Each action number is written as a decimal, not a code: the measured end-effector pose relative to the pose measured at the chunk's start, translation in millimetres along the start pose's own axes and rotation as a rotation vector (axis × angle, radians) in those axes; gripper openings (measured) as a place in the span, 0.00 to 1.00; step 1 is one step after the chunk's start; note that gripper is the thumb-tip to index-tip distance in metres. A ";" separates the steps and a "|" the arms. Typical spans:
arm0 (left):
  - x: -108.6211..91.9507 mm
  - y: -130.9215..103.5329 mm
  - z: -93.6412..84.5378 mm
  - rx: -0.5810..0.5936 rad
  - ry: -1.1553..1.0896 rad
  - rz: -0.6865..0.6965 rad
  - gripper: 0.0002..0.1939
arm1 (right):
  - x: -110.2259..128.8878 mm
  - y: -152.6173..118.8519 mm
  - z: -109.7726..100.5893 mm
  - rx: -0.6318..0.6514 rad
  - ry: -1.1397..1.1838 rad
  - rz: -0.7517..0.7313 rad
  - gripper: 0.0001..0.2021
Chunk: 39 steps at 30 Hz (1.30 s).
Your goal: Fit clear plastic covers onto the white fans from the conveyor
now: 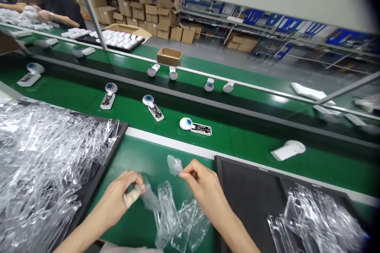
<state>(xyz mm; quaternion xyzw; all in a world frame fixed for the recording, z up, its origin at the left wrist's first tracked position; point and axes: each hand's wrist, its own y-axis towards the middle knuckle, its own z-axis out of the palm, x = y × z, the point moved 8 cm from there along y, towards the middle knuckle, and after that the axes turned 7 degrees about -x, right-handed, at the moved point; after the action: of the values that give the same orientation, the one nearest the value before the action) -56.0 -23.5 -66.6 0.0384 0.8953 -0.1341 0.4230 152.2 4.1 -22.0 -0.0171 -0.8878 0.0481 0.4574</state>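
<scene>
From my end I can see the fingers of the right hand (204, 184) pinched on a small crumpled scrap of clear plastic film (174, 165). The left hand (121, 191) has its fingers closed on a thin, limp sheet of clear film (151, 197); blur keeps me from making out the exact grip. Between the wrists, a tangle of clear, shiny plastic pieces (168, 215) lies on the green surface (130, 154), overlapping too much for me to count. To the left, a heap of clear moulded plastic (44, 158) fills a black rectangular tray, cut off at my view's edge. To the right, the forearm hides part of a second black tray (249, 189); its pile of glossy clear pieces (323, 215) fades into a dark corner. Beyond, a white plastic device with a round, blue-marked head (186, 123) rests on the green belt (237, 142).
</scene>
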 end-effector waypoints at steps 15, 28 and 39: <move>-129.4 -15.0 -67.4 -0.024 0.118 0.435 0.06 | 58.3 -14.6 -22.5 0.222 0.221 -0.055 0.05; -42.5 -38.7 73.8 0.462 0.218 0.422 0.21 | -82.1 -79.5 -38.3 -0.209 -0.376 0.196 0.10; -13.3 -84.5 148.6 0.639 0.732 1.264 0.13 | -114.3 -156.1 60.4 -0.051 -0.657 -0.334 0.11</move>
<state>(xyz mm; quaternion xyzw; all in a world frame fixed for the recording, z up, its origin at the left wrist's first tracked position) 48.2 -144.6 -128.9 0.6999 0.7043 -0.0981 0.0666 171.6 -163.9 -133.8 0.1331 -0.9787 -0.0466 0.1490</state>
